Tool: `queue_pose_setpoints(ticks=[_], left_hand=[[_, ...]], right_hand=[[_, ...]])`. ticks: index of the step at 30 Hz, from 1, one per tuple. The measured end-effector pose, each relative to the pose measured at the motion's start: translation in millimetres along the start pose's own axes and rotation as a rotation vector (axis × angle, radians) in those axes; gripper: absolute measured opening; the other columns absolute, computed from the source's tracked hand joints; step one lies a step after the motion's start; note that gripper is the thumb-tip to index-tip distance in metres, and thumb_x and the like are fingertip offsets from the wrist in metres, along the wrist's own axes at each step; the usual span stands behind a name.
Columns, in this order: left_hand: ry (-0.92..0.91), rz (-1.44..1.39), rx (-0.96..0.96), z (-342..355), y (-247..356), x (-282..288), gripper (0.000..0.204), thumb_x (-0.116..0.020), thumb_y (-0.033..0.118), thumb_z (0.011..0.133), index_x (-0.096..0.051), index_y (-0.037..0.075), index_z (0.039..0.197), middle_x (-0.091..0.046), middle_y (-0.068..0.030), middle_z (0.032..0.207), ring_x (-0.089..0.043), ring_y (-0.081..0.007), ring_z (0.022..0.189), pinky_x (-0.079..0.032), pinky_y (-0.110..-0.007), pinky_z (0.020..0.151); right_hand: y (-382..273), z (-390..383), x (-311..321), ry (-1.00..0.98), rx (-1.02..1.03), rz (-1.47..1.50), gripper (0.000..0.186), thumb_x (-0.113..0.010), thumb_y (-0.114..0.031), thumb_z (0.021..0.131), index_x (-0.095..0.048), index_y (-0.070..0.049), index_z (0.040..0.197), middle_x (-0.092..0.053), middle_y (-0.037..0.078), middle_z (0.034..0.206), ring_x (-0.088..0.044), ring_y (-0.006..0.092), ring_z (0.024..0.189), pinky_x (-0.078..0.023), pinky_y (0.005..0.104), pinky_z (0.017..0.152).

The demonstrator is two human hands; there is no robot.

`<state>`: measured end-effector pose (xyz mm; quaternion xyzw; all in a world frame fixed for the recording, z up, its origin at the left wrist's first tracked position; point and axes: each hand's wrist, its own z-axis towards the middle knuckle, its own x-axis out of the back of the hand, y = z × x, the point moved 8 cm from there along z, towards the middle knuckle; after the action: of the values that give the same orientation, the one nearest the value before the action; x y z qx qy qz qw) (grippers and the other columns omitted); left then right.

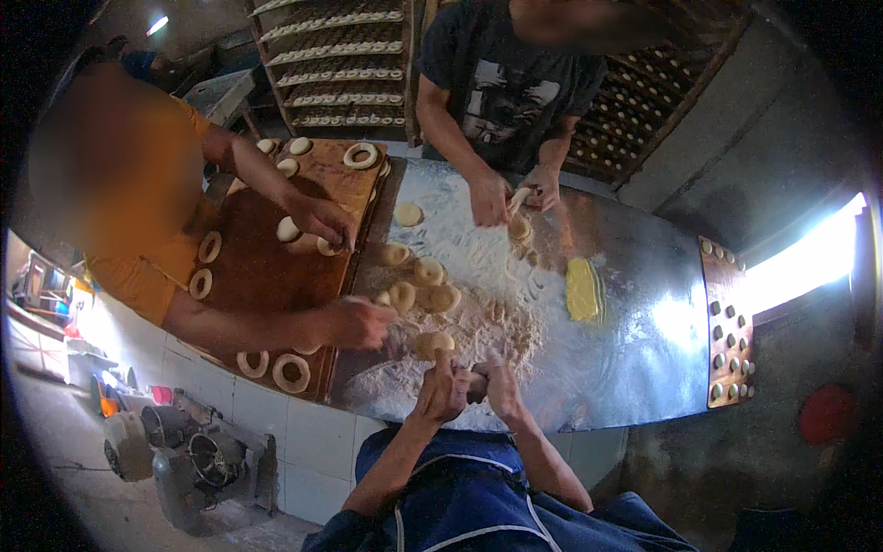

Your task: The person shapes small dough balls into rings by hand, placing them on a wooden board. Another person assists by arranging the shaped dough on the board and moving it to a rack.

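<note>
At the near edge of the floured metal table, my left hand (pixel 443 390) and my right hand (pixel 499 388) are close together. Both are closed around a small piece of dough (pixel 476 387), which lies in shadow between them, its exact shape partly hidden by my fingers. Just beyond my left fingertips sits a round dough piece (pixel 434 345) on the flour. Farther up are more dough rounds (pixel 429 270), some overlapping or stacked. Loose flour (pixel 492 327) spreads beyond my hands.
On the left, a person in orange reaches over a wooden board (pixel 267 216) with dough rings (pixel 292 373). Opposite, a person in a dark shirt handles dough (pixel 521 197). A yellow slab (pixel 582 289) lies right of centre. A tray of dough rounds (pixel 727 322) sits at the right end.
</note>
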<state>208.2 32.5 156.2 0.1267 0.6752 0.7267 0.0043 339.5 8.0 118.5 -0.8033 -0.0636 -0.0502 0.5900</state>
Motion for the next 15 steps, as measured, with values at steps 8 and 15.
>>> queue_pose_setpoints(ticks=[8, 15], left_hand=[[0.013, -0.217, 0.118, -0.1, -24.8, 34.9, 0.027, -0.046, 0.035, 0.097, -0.050, 0.008, 0.091, -0.061, -0.0063, 0.082, -0.063, -0.0255, 0.067, -0.048, -0.037, 0.051], [0.159, -0.690, 0.176, -11.8, -64.3, 70.7, 0.035, -0.045, 0.038, 0.097, -0.049, 0.007, 0.080, -0.053, -0.0079, 0.071, -0.054, -0.0156, 0.062, -0.044, -0.032, 0.054]], right_hand=[[28.8, 9.6, -43.4, -0.007, 0.201, -0.246, 0.046, -0.054, -0.005, 0.091, -0.044, 0.000, 0.136, -0.060, 0.020, 0.096, -0.059, 0.0367, 0.087, -0.050, 0.0448, 0.073], [-70.6, -5.3, -94.4, 0.004, 0.596, -0.455, 0.051, -0.053, 0.002, 0.089, -0.039, -0.001, 0.139, -0.062, 0.019, 0.096, -0.058, 0.0348, 0.081, -0.047, 0.0435, 0.068]])
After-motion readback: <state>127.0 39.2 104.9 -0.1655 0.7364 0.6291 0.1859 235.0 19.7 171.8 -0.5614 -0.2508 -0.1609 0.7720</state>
